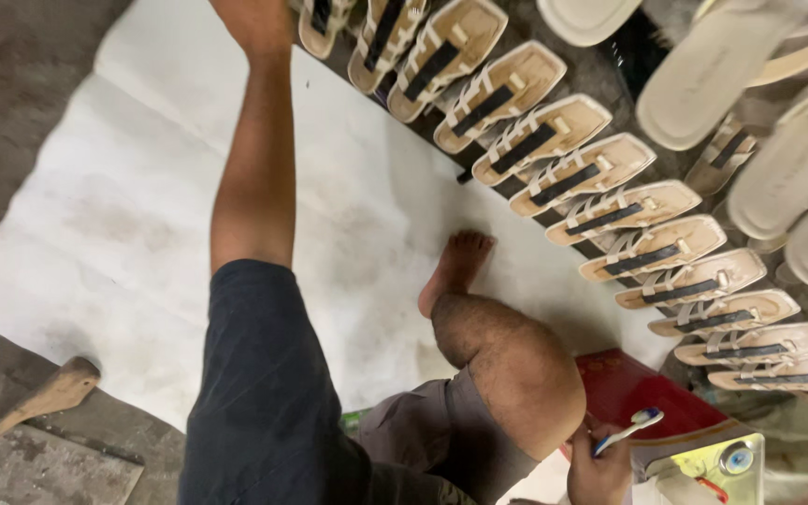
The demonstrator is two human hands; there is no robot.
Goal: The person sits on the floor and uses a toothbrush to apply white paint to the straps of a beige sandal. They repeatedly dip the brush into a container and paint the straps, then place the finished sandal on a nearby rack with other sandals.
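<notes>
Right hand (pixel 598 472) closed around a toothbrush (pixel 627 431); left hand (pixel 256 21) stretched out to the sandal row, grip can't be read.

Detail: the right fist sits low in the picture beside the bent knee (pixel 516 374), with the brush's white handle and blue-tipped head sticking up and out over a red box (pixel 642 388); a small tin with a round cap (pixel 722 463) is just beside it. The left arm runs straight up the picture and the hand is cut off at the top edge next to the first sandal (pixel 324 23), fingers not visible. A long diagonal row of sandals (pixel 554 154), tan soles with black and white straps, leans along the edge of a white sheet (pixel 114 215). The bare foot (pixel 455 266) rests on that sheet. Plain pale soles (pixel 717 70) are piled top right. A wooden piece (pixel 49 397) lies bottom left.
</notes>
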